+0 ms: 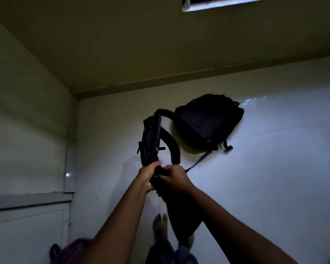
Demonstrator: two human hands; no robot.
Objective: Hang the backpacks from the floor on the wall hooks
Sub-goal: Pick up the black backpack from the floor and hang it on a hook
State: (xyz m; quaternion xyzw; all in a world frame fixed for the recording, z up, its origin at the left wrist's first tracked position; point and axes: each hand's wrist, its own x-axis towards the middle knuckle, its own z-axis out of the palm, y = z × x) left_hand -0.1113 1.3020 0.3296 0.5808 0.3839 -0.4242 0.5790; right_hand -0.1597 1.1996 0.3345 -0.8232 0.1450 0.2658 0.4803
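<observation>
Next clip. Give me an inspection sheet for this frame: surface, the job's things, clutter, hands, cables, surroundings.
Surface: pale glossy floor, dimly lit.
Job's things: a dark backpack lies on the floor near the wall; a second backpack is held up off the floor, its shoulder strap looping out. No wall hooks in view.
Clutter: pinkish item at lower left, too dark to identify.
Hands: left hand and right hand both grip the second backpack.
Cables: nothing seen.
Surroundings: olive wall, window at the top edge, a bare foot on the floor.
</observation>
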